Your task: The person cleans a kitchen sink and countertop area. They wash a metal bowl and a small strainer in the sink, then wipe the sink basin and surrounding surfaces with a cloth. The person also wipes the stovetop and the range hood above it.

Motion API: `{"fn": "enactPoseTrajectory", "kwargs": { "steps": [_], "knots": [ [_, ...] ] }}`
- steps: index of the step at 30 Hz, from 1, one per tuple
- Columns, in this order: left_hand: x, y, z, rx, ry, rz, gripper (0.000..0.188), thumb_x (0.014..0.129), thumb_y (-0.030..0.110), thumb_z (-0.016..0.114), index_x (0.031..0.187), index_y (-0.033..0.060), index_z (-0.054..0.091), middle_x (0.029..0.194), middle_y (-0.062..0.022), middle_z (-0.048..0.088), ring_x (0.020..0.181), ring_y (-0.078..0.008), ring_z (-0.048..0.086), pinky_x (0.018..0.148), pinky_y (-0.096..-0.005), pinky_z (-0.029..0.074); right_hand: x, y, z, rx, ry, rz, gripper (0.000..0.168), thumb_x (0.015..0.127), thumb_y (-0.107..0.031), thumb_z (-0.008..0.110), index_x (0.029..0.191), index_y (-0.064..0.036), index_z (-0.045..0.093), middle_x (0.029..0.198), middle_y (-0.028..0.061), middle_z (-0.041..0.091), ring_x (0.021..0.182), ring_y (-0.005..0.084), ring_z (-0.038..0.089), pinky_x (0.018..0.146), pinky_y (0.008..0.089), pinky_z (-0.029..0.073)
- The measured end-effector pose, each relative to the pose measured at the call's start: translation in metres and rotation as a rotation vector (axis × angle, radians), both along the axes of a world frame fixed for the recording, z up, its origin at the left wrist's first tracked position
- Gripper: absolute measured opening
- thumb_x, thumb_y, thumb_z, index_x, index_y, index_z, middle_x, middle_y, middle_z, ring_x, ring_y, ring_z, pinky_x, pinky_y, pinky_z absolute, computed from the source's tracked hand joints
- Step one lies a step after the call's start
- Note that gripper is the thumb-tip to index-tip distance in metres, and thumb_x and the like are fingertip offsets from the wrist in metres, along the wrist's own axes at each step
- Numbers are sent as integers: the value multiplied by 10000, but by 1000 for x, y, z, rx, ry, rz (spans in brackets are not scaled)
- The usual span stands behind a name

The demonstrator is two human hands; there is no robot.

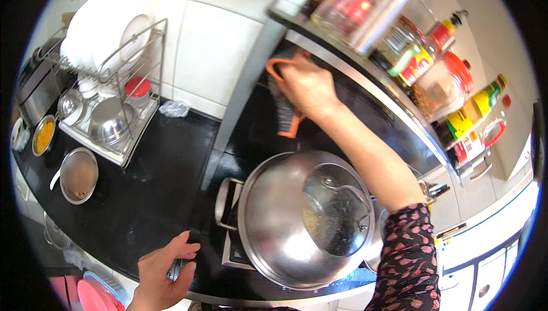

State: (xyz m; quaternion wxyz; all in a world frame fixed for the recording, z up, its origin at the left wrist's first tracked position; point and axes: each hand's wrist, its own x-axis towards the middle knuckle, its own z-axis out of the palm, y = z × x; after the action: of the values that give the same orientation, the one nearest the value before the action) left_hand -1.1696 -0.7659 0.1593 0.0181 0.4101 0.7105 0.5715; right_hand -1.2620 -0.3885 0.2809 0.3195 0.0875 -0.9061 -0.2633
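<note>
My right hand (306,82) grips a dark cloth with orange edging (287,116) against the black glossy surface behind the stove, below the shelf. Under my right forearm a large steel pot (274,221) with a domed lid and glass window sits on the stove. My left hand (169,268) is near the front edge of the black counter (158,208), left of the pot, its fingers curled and apart. A small dark grey thing shows between its thumb and palm; whether the hand holds it cannot be told.
Bottles and jars (441,84) line the shelf at upper right. A wire dish rack (141,127) with white plates (96,32) and a steel bowl (112,120) stands at left. Nearby are a bowl of brownish food (79,176) and a bowl of yellow food (44,136).
</note>
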Motion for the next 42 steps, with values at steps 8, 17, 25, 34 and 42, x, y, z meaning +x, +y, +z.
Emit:
{"fn": "enactPoseTrajectory", "kwargs": {
  "steps": [8,17,25,34,42],
  "knots": [
    [47,18,-2,-58,-31,140,548,728,-58,541,1272,-45,482,909,-173,683,760,-219,687,724,-301,536,100,80,-10,-282,207,-397,417,684,-341,765,902,-28,595,683,129,629,622,307,644,543,394,518],
    [93,50,10,-112,-41,337,493,833,24,550,1313,-23,454,889,-148,677,727,-185,658,682,-281,524,327,276,-23,-664,538,-684,242,803,-214,664,669,-13,656,679,134,656,713,296,659,701,379,508],
    [91,70,6,-123,46,240,506,827,22,555,1317,-34,442,880,-152,678,732,-193,667,696,-295,531,255,218,-48,-875,365,-314,278,797,-82,632,1063,-12,595,1052,134,661,952,318,634,945,413,411],
    [77,51,2,-21,39,309,506,825,39,550,1312,-45,441,886,-162,676,719,-202,667,681,-292,531,213,177,-52,-948,343,-165,459,738,62,642,1173,35,499,983,152,663,891,256,659,812,321,508],
    [55,27,-12,13,57,322,532,784,3,545,1304,-47,443,884,-167,686,700,-199,679,686,-281,540,252,109,-23,-1635,489,502,542,942,-503,402,1195,-37,515,1030,131,637,918,297,625,860,435,497]
  ]
}}
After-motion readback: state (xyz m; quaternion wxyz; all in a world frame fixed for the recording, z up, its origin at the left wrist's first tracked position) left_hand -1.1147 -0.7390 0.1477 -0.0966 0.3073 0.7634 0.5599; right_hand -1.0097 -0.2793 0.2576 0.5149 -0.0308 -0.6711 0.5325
